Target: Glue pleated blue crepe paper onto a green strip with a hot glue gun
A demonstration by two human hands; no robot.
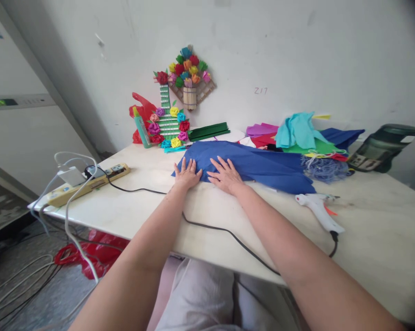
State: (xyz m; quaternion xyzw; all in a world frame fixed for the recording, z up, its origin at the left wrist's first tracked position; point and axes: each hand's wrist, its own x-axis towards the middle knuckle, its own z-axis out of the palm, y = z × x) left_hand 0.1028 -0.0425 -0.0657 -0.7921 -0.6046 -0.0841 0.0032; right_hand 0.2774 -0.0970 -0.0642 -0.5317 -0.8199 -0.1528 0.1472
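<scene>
A long sheet of blue crepe-like material [269,163] lies across the middle of the white table, its surface creased. My left hand [187,174] rests flat on its left end, fingers spread. Just to the right, my right hand [227,176] presses on the near edge of the same sheet, also with fingers spread. Neither hand grips anything. A white glue gun [319,210] lies on its side right of my right hand, near the sheet's right end. Its black cord [224,228] runs under my forearms.
Behind are coloured sheets [297,132], a flower-decorated green craft [169,122], a glue bottle [141,131] and a tilted dark bottle [383,147]. A power strip [90,186] with plugs sits on the table's left edge [100,225]. A red bag [100,253] is on the floor.
</scene>
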